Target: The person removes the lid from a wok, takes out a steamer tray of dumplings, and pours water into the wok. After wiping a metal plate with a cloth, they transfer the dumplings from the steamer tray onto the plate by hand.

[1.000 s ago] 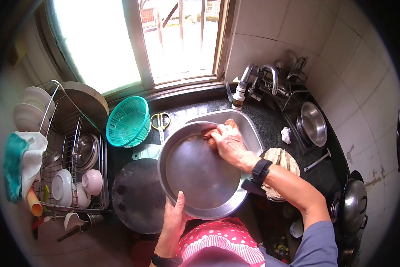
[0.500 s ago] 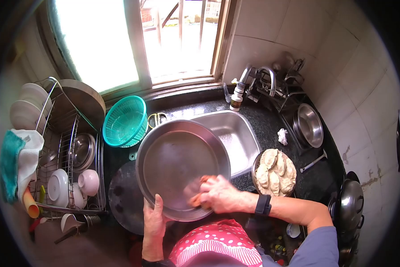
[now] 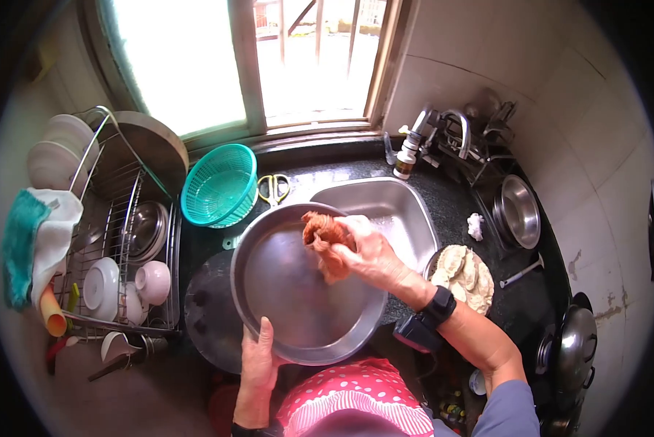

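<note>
A wide, round metal basin [image 3: 290, 284] is held before me, its far right side overlapping the sink. My left hand [image 3: 258, 368] is closed on its near left rim, thumb over the edge and fingers hidden below. In my right hand [image 3: 371, 255] is a crumpled orange-brown cloth [image 3: 325, 247], pinched between thumb and fingers over the far right part of the basin. The cloth hangs down toward the basin's bottom, which looks bare and slightly smeared.
The steel sink [image 3: 414, 197] lies behind the basin. A green plastic basket [image 3: 221, 182] and scissors [image 3: 274, 189] stand at the back left. Dish rack [image 3: 112, 240] with bowls at left. A bowl of pale dough pieces [image 3: 462, 280] sits right, beneath a faucet [image 3: 423, 120] farther back.
My right hand has moved with the cloth from the basin's near side up to its far side. The left hand keeps its hold on the rim. The whole view has shifted slightly.
</note>
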Available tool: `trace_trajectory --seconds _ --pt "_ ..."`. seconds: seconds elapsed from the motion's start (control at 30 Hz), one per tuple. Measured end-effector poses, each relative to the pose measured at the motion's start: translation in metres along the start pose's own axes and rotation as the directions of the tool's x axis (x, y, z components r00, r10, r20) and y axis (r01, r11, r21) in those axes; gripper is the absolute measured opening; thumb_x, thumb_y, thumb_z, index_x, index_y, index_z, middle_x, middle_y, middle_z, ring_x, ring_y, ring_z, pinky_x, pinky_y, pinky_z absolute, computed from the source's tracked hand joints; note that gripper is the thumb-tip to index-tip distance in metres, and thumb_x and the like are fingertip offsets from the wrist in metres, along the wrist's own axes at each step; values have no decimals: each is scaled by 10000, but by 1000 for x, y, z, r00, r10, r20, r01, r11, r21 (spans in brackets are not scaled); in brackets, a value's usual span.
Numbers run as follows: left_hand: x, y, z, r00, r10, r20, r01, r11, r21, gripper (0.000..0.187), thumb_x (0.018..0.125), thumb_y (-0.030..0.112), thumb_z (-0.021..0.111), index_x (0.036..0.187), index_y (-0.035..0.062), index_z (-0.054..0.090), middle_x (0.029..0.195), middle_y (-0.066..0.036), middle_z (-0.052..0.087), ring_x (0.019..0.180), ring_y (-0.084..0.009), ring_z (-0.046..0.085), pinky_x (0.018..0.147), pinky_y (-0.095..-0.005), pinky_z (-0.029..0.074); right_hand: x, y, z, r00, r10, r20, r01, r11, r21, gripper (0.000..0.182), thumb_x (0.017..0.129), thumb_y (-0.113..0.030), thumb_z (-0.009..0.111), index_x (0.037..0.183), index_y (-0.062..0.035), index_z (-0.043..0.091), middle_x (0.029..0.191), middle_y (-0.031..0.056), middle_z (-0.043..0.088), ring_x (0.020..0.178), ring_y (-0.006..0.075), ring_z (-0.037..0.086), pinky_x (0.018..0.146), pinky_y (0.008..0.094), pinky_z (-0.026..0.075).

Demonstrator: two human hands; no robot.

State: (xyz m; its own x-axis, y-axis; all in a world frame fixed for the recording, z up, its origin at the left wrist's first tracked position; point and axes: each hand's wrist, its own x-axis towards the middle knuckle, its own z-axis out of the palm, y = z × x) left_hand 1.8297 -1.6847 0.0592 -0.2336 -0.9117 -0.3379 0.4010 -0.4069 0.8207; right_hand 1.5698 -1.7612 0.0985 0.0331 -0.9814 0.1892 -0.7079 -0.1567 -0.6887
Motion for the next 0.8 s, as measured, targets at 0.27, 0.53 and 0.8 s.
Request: trace_trajectory --seconds 0.27,0.53,0.8 --pt "-15 -11 3 998 -36 -48 30 993 -112 578 969 375 512 1401 59 293 1277 -131 507 1076 -257 601 722 -401 618 -24 -5 61 979 -165 116 187 958 -217 616 760 -123 648 1332 -33 437 1265 246 437 1148 441 457 968 475 430" --pt "-20 -9 -6 999 -43 6 43 997 -68 574 966 370 517 1387 44 302 1271 -147 502 1061 -280 607 658 -446 628 26 -25 88 961 -204 -184 193 978 -75 488 683 -31 596 1160 -18 493 1086 202 502 1047 383 476 938 463 405" --pt "1 -18 -53 996 64 -57 -72 985 -154 551 942 423 537 1357 94 386 1263 -77 535 1114 -220 581 811 -385 574 -56 -82 107 842 -288 457 144 935 324 257 757 -131 619 1008 -85 650 1016 145 533 971 348 543 840 445 472"
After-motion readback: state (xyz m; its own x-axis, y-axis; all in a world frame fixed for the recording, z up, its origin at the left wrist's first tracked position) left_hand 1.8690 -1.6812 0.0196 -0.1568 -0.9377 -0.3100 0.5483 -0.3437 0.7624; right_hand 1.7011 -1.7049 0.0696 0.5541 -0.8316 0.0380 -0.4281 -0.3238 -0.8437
